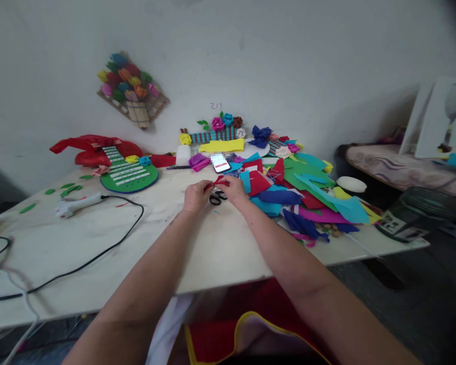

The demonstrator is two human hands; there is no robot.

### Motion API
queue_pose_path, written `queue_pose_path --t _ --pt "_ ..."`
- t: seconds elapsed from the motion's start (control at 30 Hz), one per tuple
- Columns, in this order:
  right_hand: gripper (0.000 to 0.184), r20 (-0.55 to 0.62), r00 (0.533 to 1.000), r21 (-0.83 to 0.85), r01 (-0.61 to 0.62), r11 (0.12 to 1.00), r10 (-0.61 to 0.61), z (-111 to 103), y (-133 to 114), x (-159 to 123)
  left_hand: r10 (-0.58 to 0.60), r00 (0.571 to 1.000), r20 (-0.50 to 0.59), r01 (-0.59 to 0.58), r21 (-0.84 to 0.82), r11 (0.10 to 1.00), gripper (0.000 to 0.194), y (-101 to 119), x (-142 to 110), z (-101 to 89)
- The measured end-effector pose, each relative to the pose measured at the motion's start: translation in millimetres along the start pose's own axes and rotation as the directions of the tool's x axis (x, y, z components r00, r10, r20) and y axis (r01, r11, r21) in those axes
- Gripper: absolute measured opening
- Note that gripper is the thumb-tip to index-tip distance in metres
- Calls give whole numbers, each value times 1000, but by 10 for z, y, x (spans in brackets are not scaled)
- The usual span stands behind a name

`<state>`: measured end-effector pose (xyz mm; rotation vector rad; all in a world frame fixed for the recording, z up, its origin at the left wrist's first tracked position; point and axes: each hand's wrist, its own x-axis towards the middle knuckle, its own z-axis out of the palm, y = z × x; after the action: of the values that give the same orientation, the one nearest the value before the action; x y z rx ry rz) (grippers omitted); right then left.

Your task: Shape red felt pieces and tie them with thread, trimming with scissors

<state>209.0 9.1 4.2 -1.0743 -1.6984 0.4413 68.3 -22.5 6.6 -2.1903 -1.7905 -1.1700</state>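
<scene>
Both my hands meet over the middle of the white table [213, 243], pinching a small red piece of paper [219, 180] between them. My left hand [196, 195] has its fingers closed on the left end. Closed on the right end is my right hand [232, 189]. Black-handled scissors [215, 198] lie on the table just below and between the hands; their blades are hidden. Behind the hands rests a phone [222, 164] with a lit screen. Magenta paper [198, 161] lies beside the phone.
Colored paper scraps [307, 197] pile up at right, near a glass jar [406, 218]. A glue gun [78, 205] with a black cord lies at left, below a green guitar-shaped board [129, 175]. Paper flowers [228, 120] stand against the wall.
</scene>
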Motion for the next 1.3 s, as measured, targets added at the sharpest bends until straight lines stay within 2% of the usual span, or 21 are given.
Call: queue_pose_path --t 0.23,0.47,0.7,0.8,0.9,0.97,1.03,1.13,1.3 --pt "12 54 998 -49 -22 999 25 -31 0 14 47 996 80 -39 -106 994 25 -53 29 8" --pt "16 155 987 -106 57 993 -41 -65 43 33 74 994 84 -69 -58 996 24 -85 37 2" --pt "17 137 978 -177 180 968 -157 -123 -19 5 83 988 133 -66 -122 990 23 -57 48 -44" --pt "17 220 946 -294 296 909 -237 -137 -59 -8 80 978 190 -57 -124 991 20 -49 49 -59" --pt "19 310 905 -447 408 796 -290 -129 -125 -49 53 976 213 -28 -116 993 19 -51 52 -46" --pt "20 332 894 -520 439 733 -299 -110 -175 -90 43 978 207 -21 -108 994 18 -42 54 -31" --pt "22 310 907 -567 417 711 -284 -88 -215 -127 25 982 188 -7 -97 995 19 -20 56 -19" --pt "24 255 938 -595 343 727 -234 -70 -248 -156 -17 987 157 33 -102 994 20 19 53 -18" --pt "25 209 969 -579 230 782 -130 -81 -241 -135 -4 978 208 54 -237 970 23 29 41 -28"
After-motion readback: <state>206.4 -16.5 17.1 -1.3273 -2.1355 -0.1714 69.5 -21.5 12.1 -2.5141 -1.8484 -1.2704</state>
